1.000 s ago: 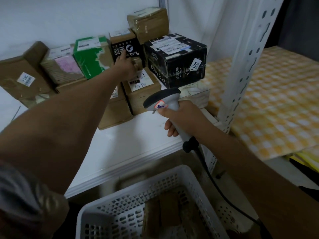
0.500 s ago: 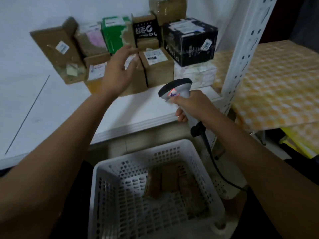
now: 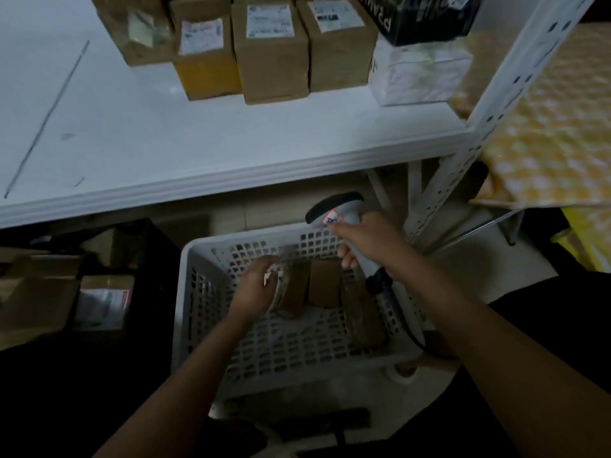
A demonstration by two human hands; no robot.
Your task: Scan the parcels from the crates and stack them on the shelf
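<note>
A white perforated crate (image 3: 205, 325) stands on the floor below the shelf edge. Inside it lie three brown parcels: a left one (image 3: 294, 289), a middle one (image 3: 325, 285) and a long one at the right (image 3: 362, 319). My left hand (image 3: 256, 285) is down in the crate and grips the left parcel at its side. My right hand (image 3: 367, 239) holds the grey barcode scanner (image 3: 334, 209) by its handle above the crate's far right corner, its cable trailing down. Several labelled brown parcels (image 3: 271, 51) stand in a row on the white shelf (image 3: 165, 140).
A black box (image 3: 420, 14) sits on a white wrapped parcel (image 3: 420, 71) at the shelf's right end. The perforated shelf post (image 3: 489, 120) rises at right, beside a yellow checked cloth (image 3: 555, 120). Cardboard boxes (image 3: 102, 299) lie in the dark at lower left.
My left hand left the shelf parcels and dropped into the crate, where it now grips a parcel. My right hand with the scanner lowered to the crate; the view tilted down.
</note>
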